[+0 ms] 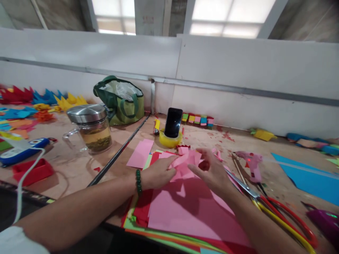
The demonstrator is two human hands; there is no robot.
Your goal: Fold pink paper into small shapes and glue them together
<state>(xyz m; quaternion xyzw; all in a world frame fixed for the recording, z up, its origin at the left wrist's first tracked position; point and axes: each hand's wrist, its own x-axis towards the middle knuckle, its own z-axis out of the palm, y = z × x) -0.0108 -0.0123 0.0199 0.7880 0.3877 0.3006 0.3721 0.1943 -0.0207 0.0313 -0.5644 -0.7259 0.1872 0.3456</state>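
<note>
My left hand [159,173], with a green bead bracelet at its wrist, pinches the left side of a folded pink paper piece [186,165]. At the right side of this piece is my right hand [212,171], its thumb and fingers apart and curved around the paper's edge; some fingertips are blurred. Both hands are over a stack of coloured sheets with pink paper [193,211] on top. Small pink folded bits lie just beyond the hands.
Scissors [249,188] and a pink glue gun [251,164] lie to the right. A phone [173,122] stands in a yellow tape roll [171,140]. A glass tea mug [95,135], green bag [129,107] and red paper box [33,173] are on the left.
</note>
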